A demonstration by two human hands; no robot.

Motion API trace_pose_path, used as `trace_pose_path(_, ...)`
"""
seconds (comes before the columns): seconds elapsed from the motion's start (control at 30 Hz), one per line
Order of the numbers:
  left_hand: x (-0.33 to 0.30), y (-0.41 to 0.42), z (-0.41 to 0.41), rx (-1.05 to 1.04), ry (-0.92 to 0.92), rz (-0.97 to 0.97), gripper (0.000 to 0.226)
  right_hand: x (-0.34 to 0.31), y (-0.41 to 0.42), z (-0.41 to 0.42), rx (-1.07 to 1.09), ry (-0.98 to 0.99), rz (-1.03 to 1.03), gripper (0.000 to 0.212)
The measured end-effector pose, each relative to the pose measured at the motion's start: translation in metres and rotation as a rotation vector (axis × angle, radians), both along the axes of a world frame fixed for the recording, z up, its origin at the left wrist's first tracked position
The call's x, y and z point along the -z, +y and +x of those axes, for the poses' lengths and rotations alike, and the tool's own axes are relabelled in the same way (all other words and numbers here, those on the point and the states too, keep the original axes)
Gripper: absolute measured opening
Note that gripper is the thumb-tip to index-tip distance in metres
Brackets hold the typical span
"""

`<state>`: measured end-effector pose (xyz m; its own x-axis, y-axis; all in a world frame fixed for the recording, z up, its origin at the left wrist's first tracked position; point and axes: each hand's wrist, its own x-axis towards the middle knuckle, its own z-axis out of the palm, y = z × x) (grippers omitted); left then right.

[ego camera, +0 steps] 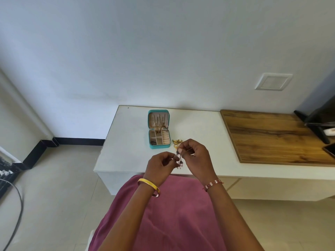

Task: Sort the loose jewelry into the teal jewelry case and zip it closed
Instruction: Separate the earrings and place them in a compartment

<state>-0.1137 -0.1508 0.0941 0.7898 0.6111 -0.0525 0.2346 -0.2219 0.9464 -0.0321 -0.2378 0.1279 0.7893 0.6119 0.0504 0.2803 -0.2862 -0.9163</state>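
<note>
The left hand [160, 165] and the right hand [194, 156] both pinch a small dangly chain [179, 159] above the table [126, 142]. The teal jewelry case [159, 129] lies open on the table, with gold jewelry [176, 142] just beside it.

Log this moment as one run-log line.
left hand: pinches dangling jewelry piece | right hand: pinches same | teal jewelry case: open | gold jewelry: loose

Soft daylight — wide-angle edge distortion
</note>
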Motion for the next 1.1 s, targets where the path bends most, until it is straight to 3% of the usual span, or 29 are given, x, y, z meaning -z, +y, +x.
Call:
trace_pose_path(0.27, 0.007, 0.004, -0.004, 0.031, 0.006, -0.029, 0.016, 0.002, -0.002, 0.003, 0.025, 0.016, 0.023, 0.011)
trace_pose_path(0.8, 0.022, 0.014, -0.003, -0.172, -0.039, -0.435, 0.027, 0.023, 0.012, 0.010, -0.022, 0.198, 0.082, 0.021)
trace_pose_path(1.1, 0.038, 0.039, 0.017, -0.284, -0.029, -0.547, 0.024, 0.049, 0.048, 0.030, 0.034, 0.303, 0.084, 0.009)
